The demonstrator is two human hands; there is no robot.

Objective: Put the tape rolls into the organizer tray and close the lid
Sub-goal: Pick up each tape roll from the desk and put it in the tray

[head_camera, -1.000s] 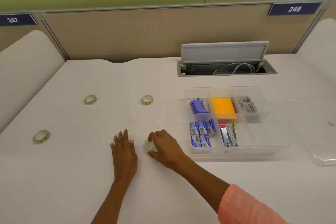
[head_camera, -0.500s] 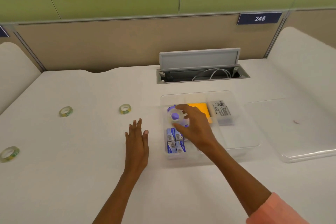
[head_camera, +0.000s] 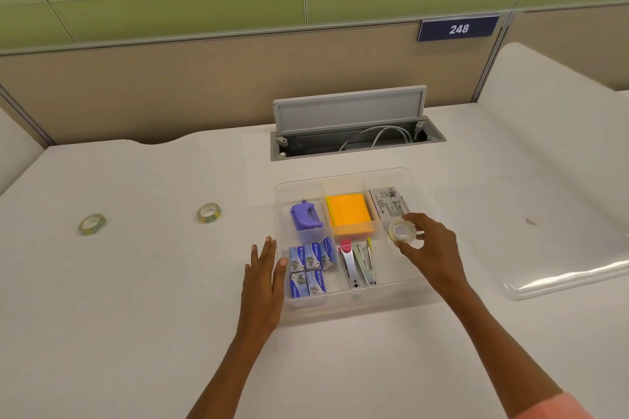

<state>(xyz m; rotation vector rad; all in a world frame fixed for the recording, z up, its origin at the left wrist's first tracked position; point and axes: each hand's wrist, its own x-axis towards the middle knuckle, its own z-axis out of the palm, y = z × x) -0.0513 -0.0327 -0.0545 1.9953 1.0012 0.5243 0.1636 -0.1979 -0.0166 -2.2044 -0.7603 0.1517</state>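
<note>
A clear organizer tray (head_camera: 340, 308) sits in the middle of the white desk, its lid off. My right hand (head_camera: 430, 247) holds a clear tape roll (head_camera: 402, 231) by its rim, above the tray's right compartment. My left hand (head_camera: 263, 277) lies flat on the desk with fingers apart, touching the tray's left wall. Two more tape rolls lie on the desk to the left: one (head_camera: 209, 213) nearer the tray, another (head_camera: 92, 224) farther left. The clear lid (head_camera: 544, 248) rests flat on the desk to the right of the tray.
The tray holds a purple staple remover (head_camera: 304, 216), orange sticky notes (head_camera: 348, 213), a small printed box (head_camera: 389, 202), blue staple boxes (head_camera: 309, 265) and a stapler (head_camera: 357, 262). Behind it, an open cable hatch (head_camera: 350, 136) is set into the desk. A partition wall stands at the back.
My right hand picked a tape roll off the desk and carried it rightward across the tray to its right compartment. My left hand slid right to the tray's side. The view shifted right.
</note>
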